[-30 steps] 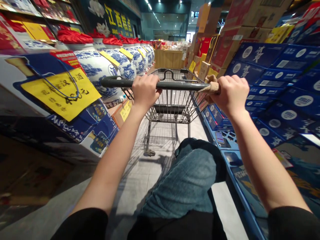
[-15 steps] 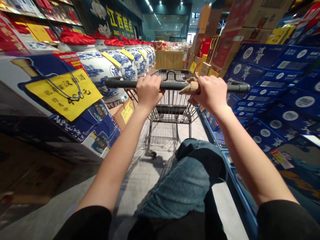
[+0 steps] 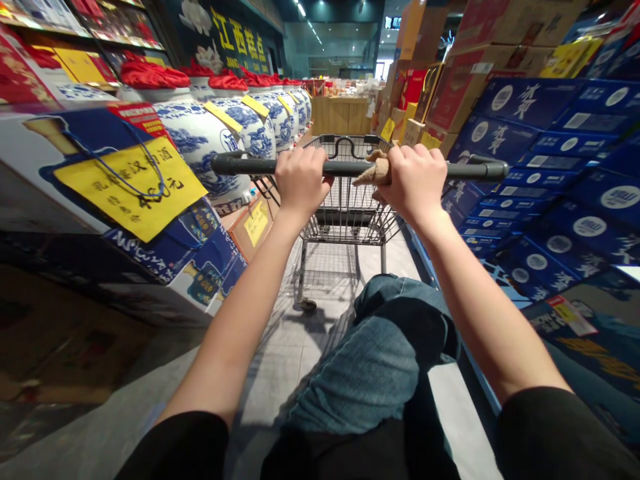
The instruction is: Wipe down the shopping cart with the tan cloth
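Observation:
Both my hands are wrapped around the dark grey handle (image 3: 350,168) of a wire shopping cart (image 3: 345,200) in front of me. My left hand (image 3: 301,180) is closed on the bar left of its middle, thumb tucked inward. To the right of the middle, my right hand (image 3: 416,177) is closed over the bar together with a crumpled tan cloth (image 3: 379,170). Part of the cloth sticks out toward the left hand; the rest is hidden under the palm and fingers. Through the wires, a dark panel (image 3: 345,217) shows low in the cart.
Gift boxes with a yellow price sign (image 3: 135,187) stand close on the left, before blue-and-white jars (image 3: 200,133) with red cloth tops. Stacked blue cartons (image 3: 530,140) line the right side. Grey tiled floor (image 3: 280,360) runs between them toward a wooden counter (image 3: 343,115).
My right hand and the cloth sit slightly farther left along the handle. The handle's right end reaches a little farther right in view. Both hands keep their grip.

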{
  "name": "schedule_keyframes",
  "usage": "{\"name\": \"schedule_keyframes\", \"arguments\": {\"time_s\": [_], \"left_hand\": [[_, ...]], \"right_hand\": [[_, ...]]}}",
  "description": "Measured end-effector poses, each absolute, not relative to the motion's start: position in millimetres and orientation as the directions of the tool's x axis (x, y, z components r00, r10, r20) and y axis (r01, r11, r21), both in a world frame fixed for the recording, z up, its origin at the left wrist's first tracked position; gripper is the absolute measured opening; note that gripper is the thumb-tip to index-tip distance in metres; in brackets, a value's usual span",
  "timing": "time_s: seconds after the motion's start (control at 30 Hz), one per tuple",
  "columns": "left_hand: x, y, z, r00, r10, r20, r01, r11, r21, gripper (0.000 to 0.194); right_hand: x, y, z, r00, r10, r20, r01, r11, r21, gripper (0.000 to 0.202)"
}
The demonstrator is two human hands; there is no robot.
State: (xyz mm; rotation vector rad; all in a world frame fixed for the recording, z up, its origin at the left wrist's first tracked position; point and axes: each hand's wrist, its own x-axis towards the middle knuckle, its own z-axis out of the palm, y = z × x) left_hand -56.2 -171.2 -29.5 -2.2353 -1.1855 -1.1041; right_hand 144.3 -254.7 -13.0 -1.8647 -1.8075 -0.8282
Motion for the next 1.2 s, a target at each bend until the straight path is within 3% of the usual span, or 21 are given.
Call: {"name": "schedule_keyframes", "arguments": {"time_s": [0.07, 0.33, 0.6, 0.93, 1.2], "left_hand": [[-58.9, -170.9, -30.1, 0.346, 0.516, 0.783, 0.822, -0.569, 0.012, 0.032], [-50.6, -174.0, -30.5, 0.319, 0.551, 0.771, 0.823, -0.564, 0.062, 0.034], [-53.6, -171.8, -30.4, 0.343, 0.520, 0.782, 0.820, -0.572, 0.021, 0.030], [-45.2, -178.8, -26.0, 0.297, 0.624, 0.723, 0.829, -0.544, 0.130, 0.028], [-48.9, -176.9, -27.3, 0.317, 0.587, 0.745, 0.821, -0.563, 0.094, 0.028]], "right_hand": [[159.3, -263.6, -10.4, -0.028, 0.769, 0.638, 0.990, -0.066, 0.124, 0.033], [195.4, -281.3, -11.4, 0.221, 0.706, 0.673, 0.957, -0.290, -0.010, 0.032], [134.0, -255.2, -17.1, -0.017, 0.737, 0.676, 0.985, -0.103, 0.137, 0.043], [187.8, -274.7, -13.7, 0.203, 0.712, 0.672, 0.966, -0.258, -0.018, 0.026], [136.0, -259.2, -31.7, -0.016, 0.677, 0.736, 0.989, -0.097, 0.111, 0.030]]}}
